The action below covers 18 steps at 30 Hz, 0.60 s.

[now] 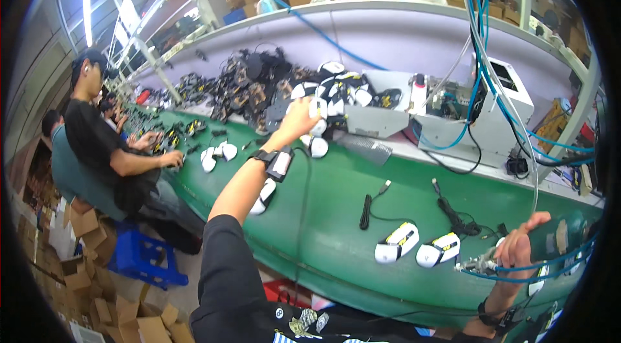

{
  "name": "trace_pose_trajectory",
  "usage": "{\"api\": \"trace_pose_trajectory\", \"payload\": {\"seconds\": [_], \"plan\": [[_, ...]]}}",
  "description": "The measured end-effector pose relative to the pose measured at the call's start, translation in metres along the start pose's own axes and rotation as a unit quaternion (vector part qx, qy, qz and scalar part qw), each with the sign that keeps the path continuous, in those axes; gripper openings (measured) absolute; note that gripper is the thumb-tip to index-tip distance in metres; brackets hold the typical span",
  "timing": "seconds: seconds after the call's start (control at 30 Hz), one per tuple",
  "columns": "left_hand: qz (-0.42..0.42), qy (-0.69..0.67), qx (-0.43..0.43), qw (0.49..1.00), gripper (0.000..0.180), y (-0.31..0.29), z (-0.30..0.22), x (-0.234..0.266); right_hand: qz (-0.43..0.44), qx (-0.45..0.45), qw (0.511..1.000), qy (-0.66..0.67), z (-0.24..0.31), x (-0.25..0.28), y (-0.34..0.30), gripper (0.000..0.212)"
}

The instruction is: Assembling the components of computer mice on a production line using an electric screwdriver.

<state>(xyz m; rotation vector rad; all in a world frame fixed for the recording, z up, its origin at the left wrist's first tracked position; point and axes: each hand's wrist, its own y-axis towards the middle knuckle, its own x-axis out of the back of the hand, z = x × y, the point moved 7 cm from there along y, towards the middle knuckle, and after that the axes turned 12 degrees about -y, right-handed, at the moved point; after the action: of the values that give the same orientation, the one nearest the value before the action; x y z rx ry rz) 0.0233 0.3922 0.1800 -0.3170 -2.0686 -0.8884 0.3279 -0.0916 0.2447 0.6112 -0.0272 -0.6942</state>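
Observation:
My left hand [296,122] reaches across to the pile at the back, its fingers closed round a white mouse shell [317,107]. Around it lie more white and black mouse shells [346,92], and one white shell [315,146] rests just below on the green bench. At the right, my right hand [515,251] is wrapped round a dark green cylindrical air tool [561,239] with a metal fitting and blue hoses. Nearest to that hand are two white-and-black computer mice with yellow marks, one [438,250] close by and another [397,243] further left, their black cables beyond them.
A large heap of dark parts [252,84] lies along the back. A white-and-grey machine [501,104] with hanging blue hoses stands at the back right. White shells [218,154] lie left of my arm. A co-worker [107,129] works at the left, near a blue stool [145,259].

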Motion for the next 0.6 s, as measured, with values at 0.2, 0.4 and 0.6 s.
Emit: {"api": "trace_pose_trajectory", "payload": {"seconds": [0.2, 0.4, 0.6], "plan": [[0.046, 0.089, 0.011, 0.995, 0.067, 0.049, 0.098, -0.004, 0.002, -0.03, 1.0, 0.005, -0.044, 0.059, -0.013, 0.031], [0.197, 0.091, 0.165, 0.962, 0.077, 0.09, 0.173, -0.042, -0.061, 0.04, 0.994, -0.083, -0.027, 0.02, -0.002, 0.036], [0.116, 0.187, 0.103, 0.97, 0.063, 0.109, 0.14, -0.055, -0.067, 0.034, 0.992, -0.106, -0.024, 0.011, 0.0, 0.034]]}}
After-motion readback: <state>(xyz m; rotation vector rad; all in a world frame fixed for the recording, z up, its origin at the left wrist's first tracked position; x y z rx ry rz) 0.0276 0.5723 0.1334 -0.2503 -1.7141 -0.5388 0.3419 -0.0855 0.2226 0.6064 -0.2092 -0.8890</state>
